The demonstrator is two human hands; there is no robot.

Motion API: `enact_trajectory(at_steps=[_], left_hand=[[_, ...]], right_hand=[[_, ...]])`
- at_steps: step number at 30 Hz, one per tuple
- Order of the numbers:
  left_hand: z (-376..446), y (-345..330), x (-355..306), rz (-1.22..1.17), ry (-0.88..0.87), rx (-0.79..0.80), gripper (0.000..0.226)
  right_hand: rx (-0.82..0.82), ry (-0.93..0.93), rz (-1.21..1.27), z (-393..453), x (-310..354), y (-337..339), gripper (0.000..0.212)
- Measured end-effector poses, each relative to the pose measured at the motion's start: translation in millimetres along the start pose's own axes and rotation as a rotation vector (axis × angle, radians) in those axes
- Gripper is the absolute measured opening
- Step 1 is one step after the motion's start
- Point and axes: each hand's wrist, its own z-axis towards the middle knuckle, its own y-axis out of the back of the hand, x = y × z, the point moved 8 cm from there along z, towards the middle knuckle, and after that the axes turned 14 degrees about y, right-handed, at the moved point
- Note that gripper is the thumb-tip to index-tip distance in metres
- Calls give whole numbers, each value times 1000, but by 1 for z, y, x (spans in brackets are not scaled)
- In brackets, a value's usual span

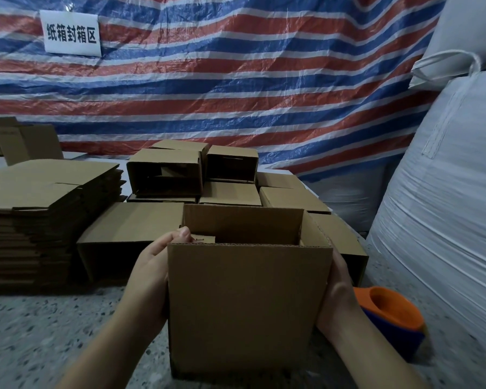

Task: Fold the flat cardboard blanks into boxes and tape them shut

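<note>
An opened brown cardboard box [247,304] stands upright on the speckled floor right in front of me, its top open and the flaps up. My left hand [149,276] grips its left wall, thumb over the top edge. My right hand [338,293] presses against its right wall, mostly hidden behind the box. A tall stack of flat cardboard blanks [40,209] lies to the left. An orange and blue tape dispenser [393,318] rests on the floor just right of my right hand.
Several folded boxes [208,178] are piled behind the held box, some lying on their sides. Large white woven sacks [446,220] fill the right side. A striped red, white and blue tarp [236,80] with a paper sign [70,33] hangs behind.
</note>
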Motion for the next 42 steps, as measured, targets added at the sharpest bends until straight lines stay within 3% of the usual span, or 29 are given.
enact_trajectory(at_steps=[2, 6, 9, 15, 18, 21, 24, 27, 29, 31, 33, 35, 37, 40, 42], left_hand=[[0, 0, 0, -1, 2, -8, 29], [-2, 0, -1, 12, -22, 9, 31], [-5, -2, -4, 5, -30, 25, 30], [-8, -4, -10, 3, -68, 84, 31], [-9, -3, -10, 16, -77, 74, 32], [-8, 1, -9, 78, -104, 63, 55], [-14, -5, -14, 168, -127, 219, 99], [-17, -7, -18, 216, -107, 280, 119], [-17, -7, -21, 260, -129, 273, 100], [-22, -9, -23, 317, -174, 275, 74], [-19, -1, -17, 287, -149, 215, 54], [-16, 0, -14, 214, -126, 160, 24], [-16, -1, -12, 171, -107, 137, 21], [-16, 1, -10, 145, -103, 98, 19], [-17, 2, -11, 114, -118, 81, 20]], right_hand=[[14, -24, 7, 0, -2, 0, 57], [12, -104, -107, 4, -8, 0, 42], [9, -131, -235, 10, -9, 7, 15], [66, -147, -182, 12, -6, 4, 30], [73, -166, -124, 13, -9, 2, 55], [109, -139, -149, 16, -7, 3, 46], [94, -131, -176, 16, -7, 6, 26], [127, -120, -206, 17, -5, 4, 44], [154, -97, -190, 16, -1, -2, 47], [150, -73, -141, 14, 1, -5, 27], [156, -50, -103, 12, 5, -7, 35], [160, -36, -113, 12, 5, -6, 28], [142, -44, -85, 11, 3, -4, 26], [134, -60, -41, 4, 4, -7, 43], [200, -44, -54, -3, 9, -14, 33]])
